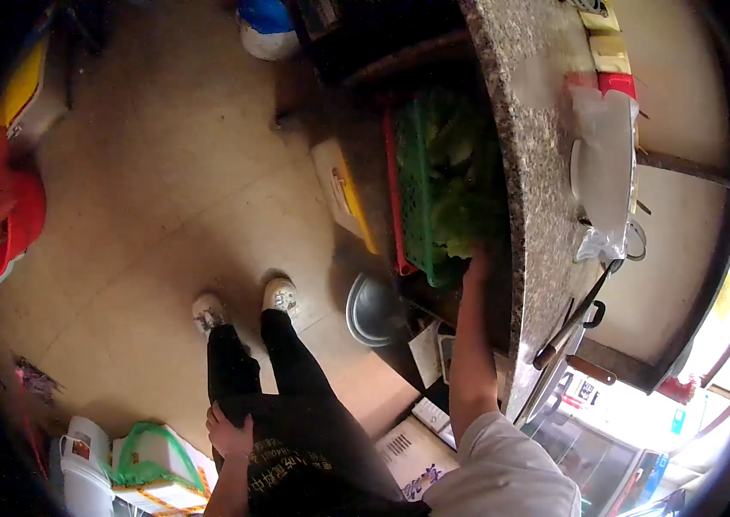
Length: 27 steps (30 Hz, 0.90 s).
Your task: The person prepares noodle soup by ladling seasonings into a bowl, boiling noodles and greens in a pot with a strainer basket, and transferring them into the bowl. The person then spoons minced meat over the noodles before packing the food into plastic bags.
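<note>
Under the stone counter, a green basket (pixel 417 189) holds leafy green vegetables (pixel 461 194). My right hand (pixel 475 263) reaches in at the near end of the basket, by the leaves; its fingers are hidden in shadow and foliage, so I cannot see whether it holds any. A red basket (pixel 397 194) edge shows beside the green one. My left hand (pixel 230 433) rests on the dark apron (pixel 296 457) at my thigh, fingers apart and holding nothing.
The speckled counter (pixel 537 215) runs along the right, with a plastic bag (pixel 608 164) and knives (pixel 567 332) on it. A metal basin (pixel 374 310) stands on the floor near my feet. White buckets (pixel 85 465) and a box (pixel 162 495) are at lower left.
</note>
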Motion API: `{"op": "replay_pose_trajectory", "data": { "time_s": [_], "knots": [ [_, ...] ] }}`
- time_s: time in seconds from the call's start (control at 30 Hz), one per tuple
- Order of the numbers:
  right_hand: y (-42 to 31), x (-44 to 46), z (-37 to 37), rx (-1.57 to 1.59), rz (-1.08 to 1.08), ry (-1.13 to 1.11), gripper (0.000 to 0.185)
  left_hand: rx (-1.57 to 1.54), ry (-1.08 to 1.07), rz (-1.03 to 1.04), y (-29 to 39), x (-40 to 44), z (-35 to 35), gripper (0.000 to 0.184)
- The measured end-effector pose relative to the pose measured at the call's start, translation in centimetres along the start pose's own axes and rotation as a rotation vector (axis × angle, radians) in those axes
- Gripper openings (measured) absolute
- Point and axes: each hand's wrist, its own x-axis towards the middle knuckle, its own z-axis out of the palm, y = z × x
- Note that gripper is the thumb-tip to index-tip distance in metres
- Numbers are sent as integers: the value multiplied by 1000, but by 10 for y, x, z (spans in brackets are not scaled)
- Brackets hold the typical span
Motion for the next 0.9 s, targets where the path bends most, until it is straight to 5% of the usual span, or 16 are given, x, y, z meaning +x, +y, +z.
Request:
{"op": "replay_pose_trajectory", "data": {
  "time_s": [0.27,0.5,0.57,0.67,0.7,0.8,0.9],
  "knots": [
    [-54,-47,-13,356,183,-39,41,-15,46,32,-4,-4,4,75],
    [-114,-191,1,686,478,-255,39,-175,-15,91,-29,-38,-7,72],
    [-140,-252,8,789,591,-342,39,-513,-34,106,-53,-43,6,62],
    [-197,-341,3,927,760,-474,39,-1147,-133,52,-2,-58,-54,56],
    [-219,-364,-7,959,814,-505,39,-1213,-316,-52,56,-96,-133,60],
    [-295,-403,-67,1012,953,-544,40,-1187,-751,552,113,-133,-180,67],
    [-322,-409,-150,932,892,-488,39,-937,-1040,880,189,-215,-223,70]
  ]
}}
